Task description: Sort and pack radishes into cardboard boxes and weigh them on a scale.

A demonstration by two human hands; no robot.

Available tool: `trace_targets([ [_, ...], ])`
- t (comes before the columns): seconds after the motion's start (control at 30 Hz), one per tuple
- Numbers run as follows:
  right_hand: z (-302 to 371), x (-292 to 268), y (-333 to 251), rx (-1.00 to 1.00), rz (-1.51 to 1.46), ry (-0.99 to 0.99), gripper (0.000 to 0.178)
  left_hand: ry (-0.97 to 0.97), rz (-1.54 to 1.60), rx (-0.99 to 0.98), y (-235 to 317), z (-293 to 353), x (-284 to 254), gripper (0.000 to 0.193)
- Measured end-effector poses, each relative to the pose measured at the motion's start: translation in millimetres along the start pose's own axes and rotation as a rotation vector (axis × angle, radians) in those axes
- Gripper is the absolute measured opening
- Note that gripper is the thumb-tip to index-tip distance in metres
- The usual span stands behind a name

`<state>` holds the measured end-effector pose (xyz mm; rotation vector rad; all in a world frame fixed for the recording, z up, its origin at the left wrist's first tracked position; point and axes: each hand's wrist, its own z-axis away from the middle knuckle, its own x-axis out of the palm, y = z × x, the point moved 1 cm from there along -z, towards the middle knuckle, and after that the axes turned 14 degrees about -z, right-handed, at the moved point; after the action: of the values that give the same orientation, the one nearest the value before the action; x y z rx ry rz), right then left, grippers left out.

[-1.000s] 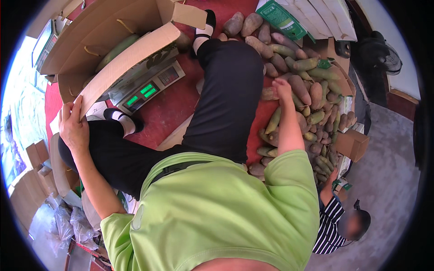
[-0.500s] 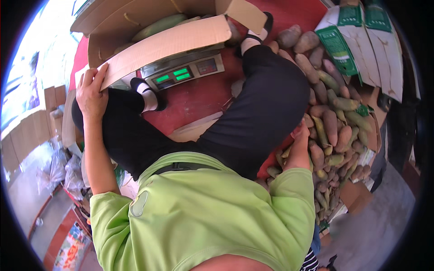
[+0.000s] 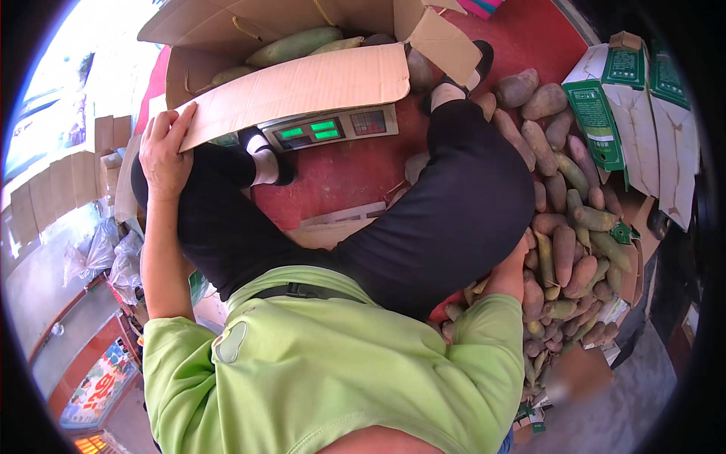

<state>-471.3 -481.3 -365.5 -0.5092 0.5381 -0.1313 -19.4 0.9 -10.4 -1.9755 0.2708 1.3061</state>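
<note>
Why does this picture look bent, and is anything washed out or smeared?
Head view: the box flap bows and corners go black, likely the fisheye lens; head view: glare bleaches the upper left, while the green display glows clearly; head view: left hand fairly sharp, a smeared patch by the brown cardboard, lower right.

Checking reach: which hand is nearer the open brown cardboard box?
Left hand, gripping the box flap. Right hand, mostly hidden behind black trousers, is farther, near brown and green tubers.

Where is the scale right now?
The scale is in the head view's upper part, slightly left of centre, just below the cardboard flap the left hand holds.
</note>
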Motion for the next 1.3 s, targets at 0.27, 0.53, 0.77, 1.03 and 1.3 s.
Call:
trace_targets([
  [0.27, -6.6, -26.4, 53.1, -0.493, 0.22, -0.157, 0.098, 0.014, 0.011, -0.005, -0.4, -1.3, 3.2, 0.057],
  [0.53, 38.4, -27.2, 42.7, -0.488, 0.152, -0.296, 0.096, 0.059, 0.052, -0.014, -2.9, 0.5, 0.8, 0.052],
  [0.77, 69.9, -24.7, 26.2, -0.506, 0.096, -0.42, 0.094, 0.063, 0.121, -0.006, -4.3, 2.4, -0.6, 0.049],
  [1.03, 97.3, -33.1, 17.3, -0.503, 0.068, -0.55, 0.091, 0.071, 0.167, -0.003, -11.2, 6.4, -1.2, 0.046],
  [1.3, 116.8, -42.0, 22.2, -0.463, 0.064, -0.678, 0.088, 0.12, 0.289, 0.009, -16.3, 10.9, -5.6, 0.045],
])
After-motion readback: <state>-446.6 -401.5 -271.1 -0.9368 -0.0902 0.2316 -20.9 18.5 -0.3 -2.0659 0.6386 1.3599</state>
